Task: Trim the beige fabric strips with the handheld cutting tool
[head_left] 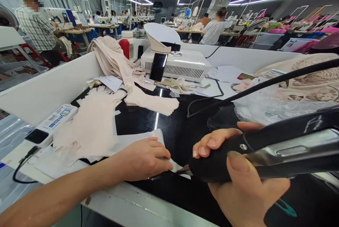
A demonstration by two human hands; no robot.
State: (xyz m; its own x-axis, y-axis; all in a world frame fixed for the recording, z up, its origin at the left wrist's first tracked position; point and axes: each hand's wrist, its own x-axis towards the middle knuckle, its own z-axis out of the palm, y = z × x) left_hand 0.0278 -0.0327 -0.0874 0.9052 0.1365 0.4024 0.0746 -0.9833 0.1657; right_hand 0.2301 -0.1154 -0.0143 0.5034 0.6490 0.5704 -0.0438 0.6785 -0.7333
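Observation:
My right hand (pixel 246 181) is wrapped around a black corded hand tool (pixel 214 160) with a long metal lever along its side. The tool's narrow tip points left, close to the end of a pale fabric strip (pixel 137 138). My left hand (pixel 145 158) lies over that strip with its fingers close together, holding it near the black work surface (pixel 177 128). Left of it spreads a pile of pale pink fabric pieces (pixel 92 121). Another stack of fabric pieces (pixel 152 101) lies behind. My left fingers partly hide where the tip meets the fabric.
At the back stands a white vented box (pixel 176 66) with a white sun visor (pixel 162 38) on top and a phone (pixel 159 67) leaning against it. A white device (pixel 51 124) lies at left. A black cable (pixel 259 85) arches at right above a clear plastic bag (pixel 267 101).

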